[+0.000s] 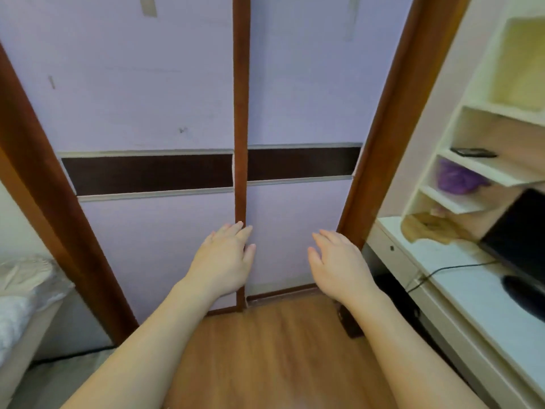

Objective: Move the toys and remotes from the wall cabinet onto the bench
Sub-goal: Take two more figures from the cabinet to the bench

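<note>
A tall wardrobe with two pale purple sliding doors (141, 107) fills the middle of the head view; both doors are shut. My left hand (225, 258) is stretched out flat over the brown centre strip (241, 113), fingers apart, holding nothing. My right hand (339, 261) hovers in front of the right door (300, 84), fingers apart and empty. At the right, a white wall cabinet (483, 169) has open shelves. On one shelf lies a black remote (474, 152); a purple fluffy toy (458, 180) sits below it, and a brown toy (433, 228) rests on the surface underneath.
A white desk (460, 278) runs along the right wall with a dark monitor (522, 237), a black cable (442, 271) and a black object (522, 293). A bed with pale bedding (20, 290) stands at the left. Wooden floor (265, 358) lies underfoot.
</note>
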